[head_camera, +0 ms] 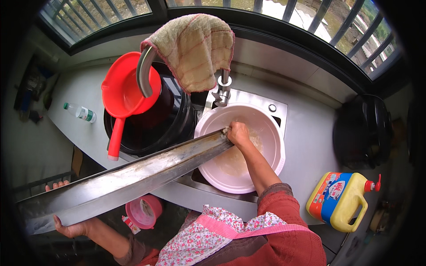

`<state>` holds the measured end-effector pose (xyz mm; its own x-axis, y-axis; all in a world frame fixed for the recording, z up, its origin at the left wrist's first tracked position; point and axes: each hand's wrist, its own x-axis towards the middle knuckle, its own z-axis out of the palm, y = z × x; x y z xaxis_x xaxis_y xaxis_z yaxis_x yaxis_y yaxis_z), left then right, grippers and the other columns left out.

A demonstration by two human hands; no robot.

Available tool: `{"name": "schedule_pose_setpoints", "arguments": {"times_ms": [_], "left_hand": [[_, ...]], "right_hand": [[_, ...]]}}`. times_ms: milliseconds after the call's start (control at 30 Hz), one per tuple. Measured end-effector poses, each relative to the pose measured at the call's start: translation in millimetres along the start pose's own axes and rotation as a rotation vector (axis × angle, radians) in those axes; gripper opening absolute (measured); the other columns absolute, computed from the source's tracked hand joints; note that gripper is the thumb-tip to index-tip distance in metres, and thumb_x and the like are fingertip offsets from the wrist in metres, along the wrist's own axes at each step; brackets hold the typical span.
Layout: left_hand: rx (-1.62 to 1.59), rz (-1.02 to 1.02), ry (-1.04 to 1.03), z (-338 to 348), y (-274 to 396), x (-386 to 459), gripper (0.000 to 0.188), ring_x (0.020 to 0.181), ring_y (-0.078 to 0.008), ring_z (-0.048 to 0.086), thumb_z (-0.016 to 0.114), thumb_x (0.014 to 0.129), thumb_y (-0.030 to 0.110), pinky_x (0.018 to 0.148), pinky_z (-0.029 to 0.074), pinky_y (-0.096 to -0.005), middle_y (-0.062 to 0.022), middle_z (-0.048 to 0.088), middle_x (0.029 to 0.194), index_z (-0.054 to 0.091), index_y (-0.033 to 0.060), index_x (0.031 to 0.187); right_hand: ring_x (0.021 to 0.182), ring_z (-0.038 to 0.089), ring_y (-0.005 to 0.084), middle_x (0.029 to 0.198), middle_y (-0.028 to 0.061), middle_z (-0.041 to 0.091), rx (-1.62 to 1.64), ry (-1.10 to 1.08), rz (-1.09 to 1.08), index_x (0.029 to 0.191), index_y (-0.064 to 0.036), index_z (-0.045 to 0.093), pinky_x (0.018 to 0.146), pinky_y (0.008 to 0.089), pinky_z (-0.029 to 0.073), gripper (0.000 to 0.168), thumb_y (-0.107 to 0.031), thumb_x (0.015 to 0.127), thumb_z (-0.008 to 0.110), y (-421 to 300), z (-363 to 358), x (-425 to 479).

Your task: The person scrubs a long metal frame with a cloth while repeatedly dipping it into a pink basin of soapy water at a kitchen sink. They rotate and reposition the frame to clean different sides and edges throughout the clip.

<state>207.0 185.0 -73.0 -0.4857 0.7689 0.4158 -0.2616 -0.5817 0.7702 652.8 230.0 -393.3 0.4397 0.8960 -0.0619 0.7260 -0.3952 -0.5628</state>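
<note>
A long metal trough or channel (133,176) slants from the lower left up to a pink plastic basin (276,156). My left hand (71,227) holds it from beneath near its lower left end, with fingertips showing at the far edge. My right hand (239,133) is closed at the upper end, above the basin, on whitish material that looks like a cloth or scrubber; the material is mostly hidden. Cloudy water (233,164) lies in the basin. Behind the basin stands a metal faucet (224,88), its curved spout draped with a beige checked towel (199,53).
A red dipper (116,136) rests over a large black tub (179,133). A plastic bottle (80,112) lies at left. At right are a yellow detergent jug (346,202) and a black container (362,133). A pink bucket (143,212) stands below the counter edge.
</note>
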Motion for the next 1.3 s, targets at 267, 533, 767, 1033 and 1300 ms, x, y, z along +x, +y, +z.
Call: {"name": "schedule_pose_setpoints", "arguments": {"times_ms": [267,533,767,1033,1300], "left_hand": [[0.033,0.039,0.005,10.5,5.3,1.5,0.078,0.126,-0.0402,0.043,0.042,0.079,0.035,0.113,0.027,-0.0494,-0.0287,0.046,0.132,0.028,-0.0114,0.14],[0.01,0.015,-0.04,-8.2,5.7,-5.0,0.079,0.124,-0.0399,0.044,0.044,0.079,0.035,0.112,0.028,-0.0501,-0.0292,0.046,0.13,0.026,-0.0115,0.141],[-0.035,-0.001,-0.059,-11.8,3.3,-10.0,0.08,0.125,-0.0397,0.042,0.043,0.079,0.035,0.112,0.027,-0.0498,-0.03,0.046,0.129,0.025,-0.0114,0.141],[0.032,0.087,0.061,8.4,10.0,-12.9,0.082,0.127,-0.0393,0.041,0.043,0.078,0.036,0.113,0.025,-0.0497,-0.0305,0.043,0.133,0.023,-0.0125,0.141],[0.028,0.064,0.048,11.8,5.9,-7.7,0.082,0.126,-0.039,0.042,0.04,0.077,0.036,0.112,0.027,-0.0487,-0.0302,0.044,0.131,0.024,-0.0127,0.141]], "right_hand": [[0.077,0.064,0.0333,0.079,0.0174,0.065,0.402,-0.083,-0.511,0.082,-0.002,0.07,0.071,0.0414,0.051,0.014,-0.011,0.072,0.069,-83.8,-25.1,-56.6],[0.075,0.066,0.0334,0.077,0.0185,0.067,0.405,-0.254,-0.139,0.083,-0.002,0.07,0.069,0.0401,0.052,0.025,-0.024,0.071,0.069,-81.7,-27.3,-41.2],[0.081,0.065,0.0394,0.081,0.0217,0.067,0.0,-0.072,-0.054,0.082,-0.004,0.07,0.075,0.0471,0.052,0.021,-0.021,0.072,0.062,-6.4,-1.3,-9.5],[0.082,0.065,0.0366,0.09,0.0196,0.068,0.206,-0.142,-0.293,0.084,-0.001,0.069,0.075,0.0435,0.052,0.018,-0.013,0.075,0.061,-37.6,-11.4,-44.2],[0.106,0.061,0.0277,0.112,0.0143,0.065,0.745,-0.441,-0.702,0.108,-0.006,0.068,0.093,0.0342,0.045,0.03,-0.003,0.078,0.064,-144.2,-63.9,-98.3]]}}
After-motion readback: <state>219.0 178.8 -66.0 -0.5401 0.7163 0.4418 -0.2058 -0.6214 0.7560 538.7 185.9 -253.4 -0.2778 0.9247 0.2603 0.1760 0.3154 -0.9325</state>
